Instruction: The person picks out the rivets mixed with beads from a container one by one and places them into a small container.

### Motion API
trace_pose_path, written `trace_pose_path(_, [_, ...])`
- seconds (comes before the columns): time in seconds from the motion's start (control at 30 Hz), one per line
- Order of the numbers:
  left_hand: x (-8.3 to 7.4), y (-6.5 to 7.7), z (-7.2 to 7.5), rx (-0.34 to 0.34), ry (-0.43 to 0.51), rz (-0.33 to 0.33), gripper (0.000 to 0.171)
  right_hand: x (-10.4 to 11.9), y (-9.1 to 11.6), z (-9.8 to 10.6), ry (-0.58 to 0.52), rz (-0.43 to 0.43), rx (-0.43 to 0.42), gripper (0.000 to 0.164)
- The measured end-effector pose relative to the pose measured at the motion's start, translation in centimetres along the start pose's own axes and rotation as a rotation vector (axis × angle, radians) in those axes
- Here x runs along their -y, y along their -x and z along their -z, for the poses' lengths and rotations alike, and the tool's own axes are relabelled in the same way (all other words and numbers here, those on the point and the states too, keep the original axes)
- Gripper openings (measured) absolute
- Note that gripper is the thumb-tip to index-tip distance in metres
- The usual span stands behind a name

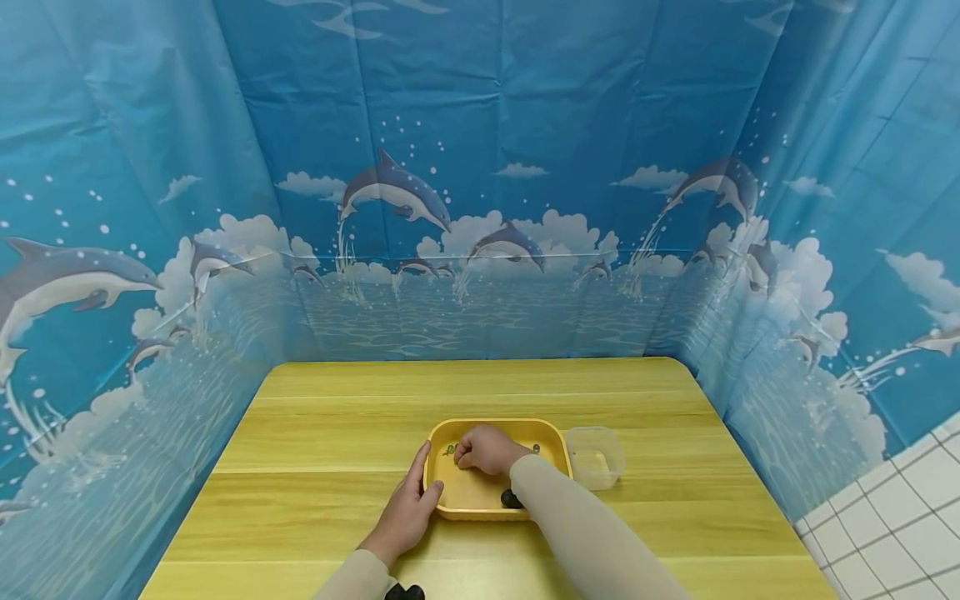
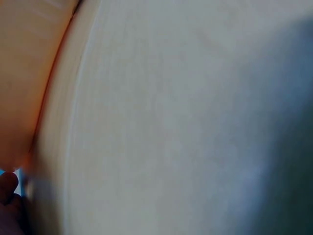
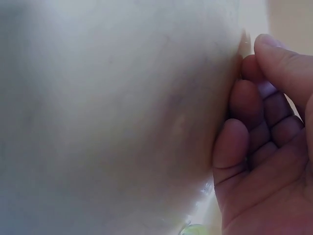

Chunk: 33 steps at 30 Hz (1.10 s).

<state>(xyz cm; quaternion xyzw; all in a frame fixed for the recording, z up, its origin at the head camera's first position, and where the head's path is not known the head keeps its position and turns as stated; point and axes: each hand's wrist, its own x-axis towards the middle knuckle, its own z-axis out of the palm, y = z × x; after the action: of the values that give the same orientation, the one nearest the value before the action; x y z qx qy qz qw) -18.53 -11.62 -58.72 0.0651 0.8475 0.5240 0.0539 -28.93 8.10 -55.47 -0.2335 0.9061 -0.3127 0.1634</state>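
Observation:
A shallow orange-yellow tray (image 1: 480, 504) stands on the table in the head view. My left hand (image 1: 405, 512) rests along its left side, fingers stretched out against the outer wall and thumb at the near left corner of the rim. Inside the tray is my right hand (image 1: 491, 450), its fingers curled and bunched low over the floor. A small green piece (image 1: 450, 450) lies just left of those fingertips. In the right wrist view the thumb (image 3: 274, 54) meets the curled fingers; I cannot tell whether anything is pinched there.
A clear plastic container (image 1: 596, 475) stands against the tray's right side. A small grey piece (image 1: 536, 448) lies in the tray's right part. Wood-look table (image 1: 337, 450) surrounds the tray, and a blue dolphin-print curtain (image 1: 480, 317) hangs behind it.

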Motion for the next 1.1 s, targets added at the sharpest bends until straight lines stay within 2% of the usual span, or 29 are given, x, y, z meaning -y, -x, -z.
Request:
trace_pose_path(0.47, [0.0,0.2,-0.1,-0.020,-0.029,-0.023,0.069,0.3,0.6,0.8,-0.007,0.001,0.023,0.009])
trace_pose_path(0.83, [0.1,0.1,-0.2,-0.020,-0.024,-0.007,0.069,0.5,1.1,1.7,-0.057,-0.047,0.008,0.009])
trace_pose_path(1.1, [0.1,0.1,-0.1,-0.015,-0.012,0.006,0.068,0.3,1.2,2.3,-0.064,-0.019,-0.007,0.008])
